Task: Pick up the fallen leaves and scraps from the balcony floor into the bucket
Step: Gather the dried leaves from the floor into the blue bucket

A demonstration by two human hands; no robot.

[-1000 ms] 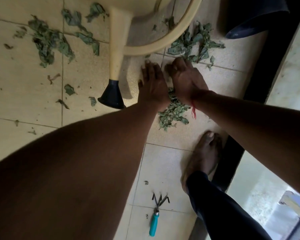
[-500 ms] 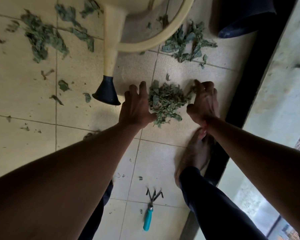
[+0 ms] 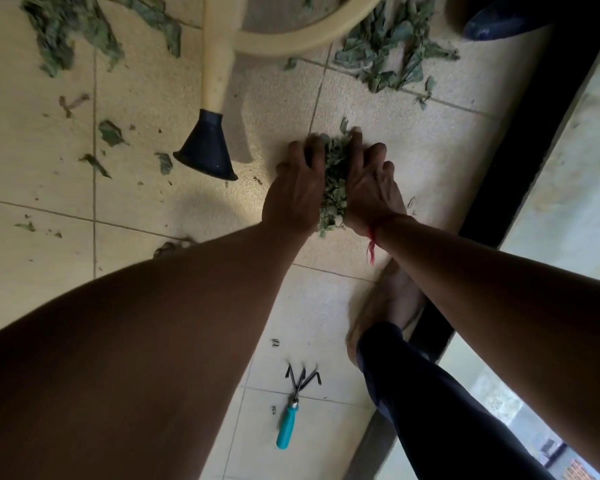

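Beige tiled floor [image 3: 49, 188], cream chair leg [image 3: 217, 64] with black foot [image 3: 207, 150], dark sill [image 3: 520, 150] at right, dim daylight

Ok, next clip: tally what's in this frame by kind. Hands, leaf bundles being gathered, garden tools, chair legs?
Hands: 2 (left hand, right hand)
Leaf bundle pressed between them: 1
Hand rake, teal handle: 1
Chair leg, black foot: 1
Total: 5
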